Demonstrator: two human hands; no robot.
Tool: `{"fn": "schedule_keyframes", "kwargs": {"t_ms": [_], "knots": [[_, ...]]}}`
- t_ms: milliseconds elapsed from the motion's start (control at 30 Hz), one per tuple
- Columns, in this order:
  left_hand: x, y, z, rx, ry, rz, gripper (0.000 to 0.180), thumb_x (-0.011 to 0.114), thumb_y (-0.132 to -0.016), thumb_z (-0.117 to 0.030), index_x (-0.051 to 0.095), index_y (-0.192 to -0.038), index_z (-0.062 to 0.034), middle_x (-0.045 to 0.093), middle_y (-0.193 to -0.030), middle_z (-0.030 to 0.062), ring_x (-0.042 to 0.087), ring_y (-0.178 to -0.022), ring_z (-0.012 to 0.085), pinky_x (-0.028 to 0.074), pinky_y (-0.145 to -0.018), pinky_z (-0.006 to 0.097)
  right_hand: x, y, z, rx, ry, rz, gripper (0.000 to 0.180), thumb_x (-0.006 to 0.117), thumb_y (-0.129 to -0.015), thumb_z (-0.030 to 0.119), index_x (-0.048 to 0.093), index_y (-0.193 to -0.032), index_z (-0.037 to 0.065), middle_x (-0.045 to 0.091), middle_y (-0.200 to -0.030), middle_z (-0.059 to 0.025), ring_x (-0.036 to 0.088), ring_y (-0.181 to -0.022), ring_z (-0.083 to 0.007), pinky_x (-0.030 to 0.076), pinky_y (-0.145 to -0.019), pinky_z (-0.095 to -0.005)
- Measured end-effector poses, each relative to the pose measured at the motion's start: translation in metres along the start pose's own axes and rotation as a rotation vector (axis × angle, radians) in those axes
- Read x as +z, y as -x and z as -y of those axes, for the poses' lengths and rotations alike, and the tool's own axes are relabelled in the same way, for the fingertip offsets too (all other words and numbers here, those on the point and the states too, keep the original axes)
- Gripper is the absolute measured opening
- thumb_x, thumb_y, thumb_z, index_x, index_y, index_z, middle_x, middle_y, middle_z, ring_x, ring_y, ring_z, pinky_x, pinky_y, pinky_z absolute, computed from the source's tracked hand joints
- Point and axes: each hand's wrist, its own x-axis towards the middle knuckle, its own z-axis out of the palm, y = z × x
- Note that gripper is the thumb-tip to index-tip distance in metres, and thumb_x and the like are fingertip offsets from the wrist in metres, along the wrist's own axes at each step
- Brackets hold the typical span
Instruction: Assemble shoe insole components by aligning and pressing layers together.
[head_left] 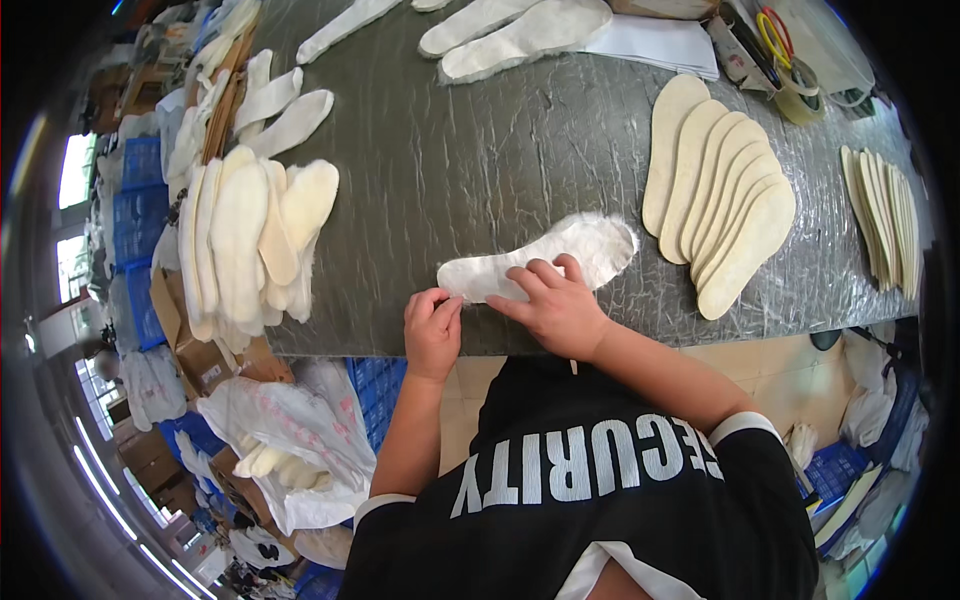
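Observation:
A single white insole [520, 262] with a fuzzy rim lies flat near the table's front edge, narrow end to the left and wide end to the right. At its narrow end my left hand [432, 328] is closed, thumb and fingertips pinching the near edge. My right hand [562, 312] rests on the middle of the insole with its fingers spread, pressing on its surface. To the right, several smooth cream insoles [745, 240] lie fanned out in an overlapping row. A thick pile of fluffy cream insoles [240, 235] sits at the table's left edge.
The dark table [400, 150] has a wrinkled plastic cover. More insoles [530, 38] lie at the far side, beside white paper sheets [655, 45] and a roll of tape [800, 78]. Another insole stack [880, 220] stands far right. A plastic bag [300, 430] hangs below the left edge.

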Motion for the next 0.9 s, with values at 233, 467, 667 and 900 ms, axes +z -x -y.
{"fn": "schedule_keyframes", "kwargs": {"t_ms": [233,467,667,900], "knots": [[0.006,0.008,0.000,-0.114,0.084,-0.133,0.011,0.070,-0.073,0.003,0.065,-0.081,-0.0019,0.060,-0.089,0.0103,0.057,-0.083,0.0278,0.047,-0.075,0.036,0.015,-0.018,0.001,0.038,0.096,0.239,0.044,0.057,-0.081,0.016,0.061,-0.124,0.025,0.054,-0.107,-0.0055,0.049,-0.106,-0.0242,0.031,-0.095,-0.0492],[0.014,-0.008,-0.010,-0.196,0.022,-0.110,0.010,0.073,-0.073,0.000,0.065,-0.080,-0.0031,0.060,-0.081,0.0077,0.056,-0.079,0.0264,0.045,-0.073,0.035,0.014,-0.024,0.001,0.050,0.202,0.301,0.046,0.056,-0.081,0.015,0.061,-0.125,0.027,0.052,-0.106,-0.0041,0.047,-0.106,-0.0235,0.030,-0.095,-0.0509],[0.018,-0.001,-0.004,-0.199,-0.064,-0.049,0.009,0.071,-0.074,0.000,0.064,-0.076,-0.0039,0.061,-0.080,0.0068,0.056,-0.078,0.0269,0.045,-0.073,0.036,0.015,-0.023,-0.004,0.076,0.166,0.290,0.045,0.055,-0.082,0.015,0.062,-0.124,0.028,0.052,-0.105,-0.0028,0.048,-0.105,-0.0226,0.030,-0.095,-0.0518],[0.021,0.012,-0.008,-0.653,0.292,-0.155,0.015,0.069,-0.082,-0.002,0.058,-0.092,0.0002,0.063,-0.087,0.0073,0.059,-0.076,0.0136,0.048,-0.069,0.027,0.013,-0.026,-0.006,0.058,0.172,0.291,0.041,0.059,-0.083,0.021,0.062,-0.122,0.029,0.052,-0.102,-0.0010,0.049,-0.102,-0.0215,0.030,-0.095,-0.0520]]}}
